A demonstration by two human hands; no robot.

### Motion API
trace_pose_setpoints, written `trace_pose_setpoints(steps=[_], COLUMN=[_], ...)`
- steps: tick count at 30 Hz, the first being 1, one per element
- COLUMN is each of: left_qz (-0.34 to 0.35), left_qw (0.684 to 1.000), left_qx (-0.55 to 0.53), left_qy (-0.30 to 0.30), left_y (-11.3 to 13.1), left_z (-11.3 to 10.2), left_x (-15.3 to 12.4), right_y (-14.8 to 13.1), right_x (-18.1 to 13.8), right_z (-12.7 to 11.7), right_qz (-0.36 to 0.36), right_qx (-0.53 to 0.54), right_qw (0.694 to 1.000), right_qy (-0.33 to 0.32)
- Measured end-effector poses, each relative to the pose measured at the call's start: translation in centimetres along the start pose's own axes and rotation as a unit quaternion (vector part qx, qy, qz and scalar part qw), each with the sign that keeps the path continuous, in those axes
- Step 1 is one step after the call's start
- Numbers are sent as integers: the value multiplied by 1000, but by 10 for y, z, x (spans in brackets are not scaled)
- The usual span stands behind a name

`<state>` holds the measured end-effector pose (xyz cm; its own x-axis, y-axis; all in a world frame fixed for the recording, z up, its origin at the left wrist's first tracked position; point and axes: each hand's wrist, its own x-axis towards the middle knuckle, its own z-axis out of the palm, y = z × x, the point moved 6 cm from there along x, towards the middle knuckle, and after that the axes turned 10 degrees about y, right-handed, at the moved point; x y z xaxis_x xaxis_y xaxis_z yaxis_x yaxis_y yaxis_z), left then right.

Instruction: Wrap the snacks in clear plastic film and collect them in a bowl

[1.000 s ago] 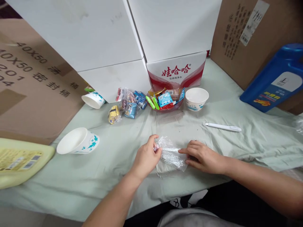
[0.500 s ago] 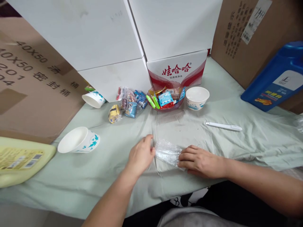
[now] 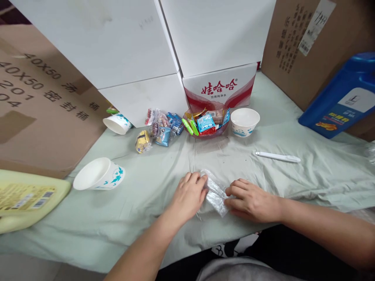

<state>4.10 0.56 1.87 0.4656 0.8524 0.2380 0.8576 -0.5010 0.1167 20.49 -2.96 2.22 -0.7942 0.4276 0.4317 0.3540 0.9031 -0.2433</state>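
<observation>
A crumpled clear plastic bag [image 3: 216,192] lies on the pale green cloth [image 3: 146,183] near the front edge. My left hand [image 3: 189,196] presses its left end with curled fingers. My right hand [image 3: 249,199] grips its right end, fingers bent over the plastic. The two hands sit close together with the bag bunched between them.
A clear bowl of wrapped snacks [image 3: 205,123] and a white paper bowl [image 3: 244,121] stand at the back. Loose snack packets [image 3: 159,130] lie left of them. Two paper cups [image 3: 99,178] [image 3: 117,123] lie tipped. A white pen [image 3: 277,157], blue jug [image 3: 340,97], yellow container [image 3: 26,201] and cardboard boxes [image 3: 43,101] ring the cloth.
Both hands have drawn closer together. The bag was spread wider and lifted a second ago; now it is folded narrower and pressed on the cloth.
</observation>
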Motion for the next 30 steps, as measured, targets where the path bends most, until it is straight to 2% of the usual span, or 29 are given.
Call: trace_pose_setpoints(steps=[2,5,8,11,14,17,21,24,27,30], left_qz=[44,100,123,145,154,150,111,73,114,172], left_qw=[998,991,984,977,974,974,983,988,982,970], left_qx=[-29,-70,-104,-136,-146,-151,-127,-105,-123,-168], left_qy=[17,52,79,79,77,74,70,89,89,33], left_y=[7,18,24,26,26,24,18,13,18,26], left_z=[4,8,10,9,7,6,6,2,-4,-5], left_x=[3,5,5,3,3,4,5,5,4,1], right_y=[-6,-10,-11,-14,-12,-6,-2,-2,-5,0], right_x=[0,0,1,0,-1,-3,-3,-3,-3,-2], right_z=[-2,1,1,-5,-4,2,6,5,2,-4], right_qz=[-37,-55,-46,-55,-58,-52,-55,-47,-46,5], right_qx=[-18,-28,3,39,53,23,-12,-4,13,41], right_qw=[999,998,999,997,997,998,998,999,999,999], right_qy=[23,20,15,34,6,-31,-25,-15,-2,26])
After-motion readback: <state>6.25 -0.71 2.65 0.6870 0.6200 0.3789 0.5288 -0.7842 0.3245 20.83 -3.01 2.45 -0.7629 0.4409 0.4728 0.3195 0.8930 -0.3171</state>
